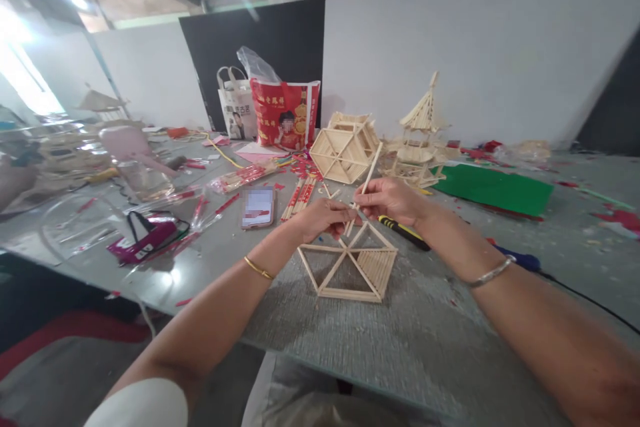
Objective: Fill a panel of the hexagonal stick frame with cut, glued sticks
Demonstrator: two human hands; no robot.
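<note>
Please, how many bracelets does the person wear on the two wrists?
2: a gold-coloured bracelet on the wrist of the left hand, and a silver-coloured bracelet on the wrist of the right hand. None seems hidden.

Part of the hexagonal stick frame [350,294] behind the left hand [321,219], the phone screen [257,207] a blur.

Open lane: near strip of grey table [430,333], this side of flat hexagonal frame of pale wooden sticks [347,251]. Ahead: hexagonal wooden-stick model [340,153] blocks. Right: black-and-yellow-handled tool [405,233] just beyond frame. Left: pale-screened phone [258,207] obstructs.
</note>
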